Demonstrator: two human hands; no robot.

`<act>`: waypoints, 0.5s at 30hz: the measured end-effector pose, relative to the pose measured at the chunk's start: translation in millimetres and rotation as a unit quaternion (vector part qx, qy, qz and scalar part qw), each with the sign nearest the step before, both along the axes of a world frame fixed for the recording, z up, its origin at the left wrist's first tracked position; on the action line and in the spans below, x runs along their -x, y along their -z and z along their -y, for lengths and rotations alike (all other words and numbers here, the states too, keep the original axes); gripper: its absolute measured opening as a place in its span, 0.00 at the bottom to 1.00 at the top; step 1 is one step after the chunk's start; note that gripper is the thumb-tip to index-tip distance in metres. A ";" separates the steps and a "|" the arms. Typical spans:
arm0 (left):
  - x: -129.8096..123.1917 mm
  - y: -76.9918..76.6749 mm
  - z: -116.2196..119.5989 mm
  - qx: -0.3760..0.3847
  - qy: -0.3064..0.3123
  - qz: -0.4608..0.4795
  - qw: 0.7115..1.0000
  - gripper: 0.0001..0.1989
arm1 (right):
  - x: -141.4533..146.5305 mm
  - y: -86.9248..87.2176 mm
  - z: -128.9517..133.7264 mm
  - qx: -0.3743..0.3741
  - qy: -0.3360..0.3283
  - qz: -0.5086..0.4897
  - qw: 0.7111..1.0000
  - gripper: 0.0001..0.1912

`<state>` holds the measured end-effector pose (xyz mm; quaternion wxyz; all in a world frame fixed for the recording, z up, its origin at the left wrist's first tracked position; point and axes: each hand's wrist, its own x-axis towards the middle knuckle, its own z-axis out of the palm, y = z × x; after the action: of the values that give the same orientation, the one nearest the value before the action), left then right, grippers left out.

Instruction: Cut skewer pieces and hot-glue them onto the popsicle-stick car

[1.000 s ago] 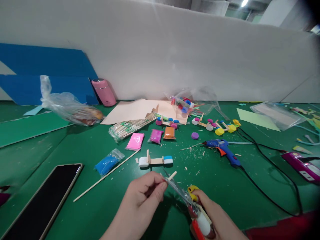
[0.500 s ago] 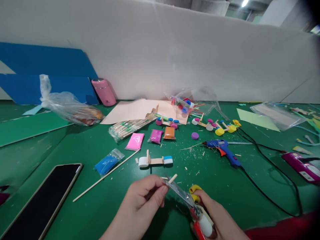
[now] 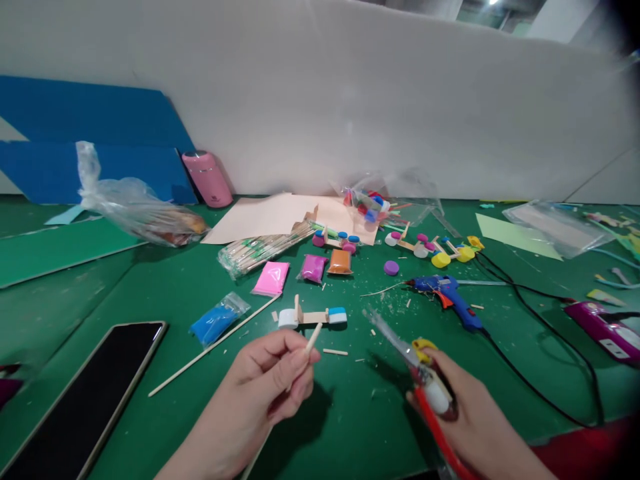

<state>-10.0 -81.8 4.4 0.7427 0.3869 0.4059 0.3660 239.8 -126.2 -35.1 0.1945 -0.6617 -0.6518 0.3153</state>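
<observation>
My left hand [image 3: 283,377] is closed on a thin wooden stick [image 3: 313,339], whose end sticks up past the thumb. My right hand [image 3: 465,400] grips a red-handled cutter [image 3: 434,417] with long greyish blades pointing up and left, apart from the stick. A yellow piece [image 3: 425,348] and a white round piece [image 3: 438,396] show at the same hand; how they join the tool is unclear. Beyond my left hand stands a small wooden car [image 3: 315,317] with white and blue cap wheels. A short stick piece [image 3: 335,352] lies nearby.
A glue gun [image 3: 445,293] with its cable lies right, a phone [image 3: 90,400] left. Clay packets [image 3: 270,277], a long stick [image 3: 210,350], bundled sticks [image 3: 265,253] and several small cars [image 3: 407,245] lie ahead. A pink flask [image 3: 207,180] leans on the wall.
My hands have moved apart. The cutter has gone right, away from the stick end, and my left hand has shifted slightly left with the stick.
</observation>
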 end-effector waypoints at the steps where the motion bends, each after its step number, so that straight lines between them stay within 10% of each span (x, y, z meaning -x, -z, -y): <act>1: 1.0 -1.0 0.2 -0.023 -0.001 -0.064 0.998 0.11 | -9.7 4.5 -1.3 -0.009 0.023 0.047 0.999 0.15; 8: -12.3 6.7 10.2 -0.328 0.049 -0.394 0.857 0.09 | -48.5 8.3 0.4 -0.178 0.027 0.241 0.954 0.23; 15: -27.7 14.6 20.1 -0.472 0.147 -0.495 0.714 0.12 | 26.3 -29.3 -5.6 -0.243 -0.175 0.101 0.949 0.14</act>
<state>17.7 -102.0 -10.2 0.2006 0.8680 0.4279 0.1527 213.4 -120.6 -5.8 0.2245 -0.4985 -0.8304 0.1073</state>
